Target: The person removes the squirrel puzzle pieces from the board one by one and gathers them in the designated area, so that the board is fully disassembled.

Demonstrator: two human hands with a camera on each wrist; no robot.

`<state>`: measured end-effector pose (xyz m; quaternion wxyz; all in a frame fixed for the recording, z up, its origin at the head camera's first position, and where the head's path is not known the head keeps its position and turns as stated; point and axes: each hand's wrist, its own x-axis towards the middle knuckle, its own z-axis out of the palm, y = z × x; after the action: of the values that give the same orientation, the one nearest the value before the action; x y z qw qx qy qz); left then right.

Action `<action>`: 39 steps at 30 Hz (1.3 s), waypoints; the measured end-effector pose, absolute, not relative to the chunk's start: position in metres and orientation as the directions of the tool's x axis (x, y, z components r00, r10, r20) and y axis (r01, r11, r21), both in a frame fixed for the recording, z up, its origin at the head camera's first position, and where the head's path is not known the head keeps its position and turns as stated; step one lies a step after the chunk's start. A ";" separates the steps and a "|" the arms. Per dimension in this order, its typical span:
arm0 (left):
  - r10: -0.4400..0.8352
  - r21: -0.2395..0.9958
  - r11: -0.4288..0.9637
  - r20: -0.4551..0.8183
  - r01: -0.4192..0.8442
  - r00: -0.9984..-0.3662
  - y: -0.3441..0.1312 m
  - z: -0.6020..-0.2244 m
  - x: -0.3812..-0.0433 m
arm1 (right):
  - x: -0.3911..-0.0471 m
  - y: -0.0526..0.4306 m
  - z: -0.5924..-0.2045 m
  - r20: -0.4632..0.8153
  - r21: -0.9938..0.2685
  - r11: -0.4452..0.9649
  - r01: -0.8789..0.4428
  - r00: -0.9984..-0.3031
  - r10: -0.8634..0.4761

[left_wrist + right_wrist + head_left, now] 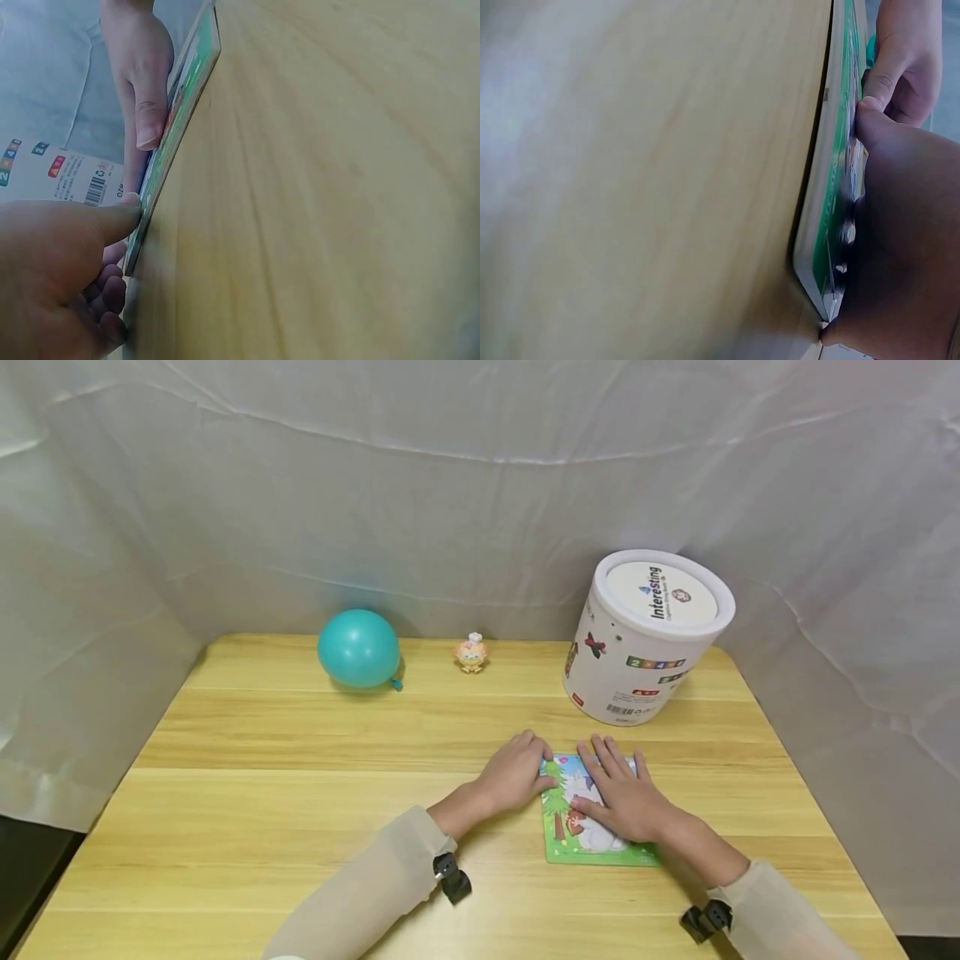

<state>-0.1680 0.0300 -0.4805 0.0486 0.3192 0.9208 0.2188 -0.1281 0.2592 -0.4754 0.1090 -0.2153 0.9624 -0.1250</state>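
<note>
A thin picture board (562, 847), with a cartoon animal and tree on a green ground, lies on the table at the right of the head view. My left hand (516, 774) pinches its left edge; in the left wrist view the thumb (120, 217) is on the top face and the other fingers curl by the edge. Spread across the board's upper right is my right hand (626, 797), fingers straight and palm down, covering much of the picture. The right wrist view shows the board (821, 225) edge-on beneath that hand.
Behind the board stands a large white bucket (626, 668) with a lid. A teal balloon (358, 648) and a small orange figurine (471, 654) sit along the back of the wooden table (300, 793). Grey cloth (450, 510) hangs around the back and sides.
</note>
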 end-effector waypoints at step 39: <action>0.584 0.574 0.689 -0.081 0.441 -0.808 0.033 -0.469 -0.175 | -0.135 0.266 -0.492 -0.174 -0.285 0.877 -0.387 -0.879 -0.444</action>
<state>-0.1752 0.0334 -0.4688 0.1297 0.2818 0.9099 0.2755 -0.1350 0.2661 -0.4923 0.1181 -0.2162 0.9615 -0.1215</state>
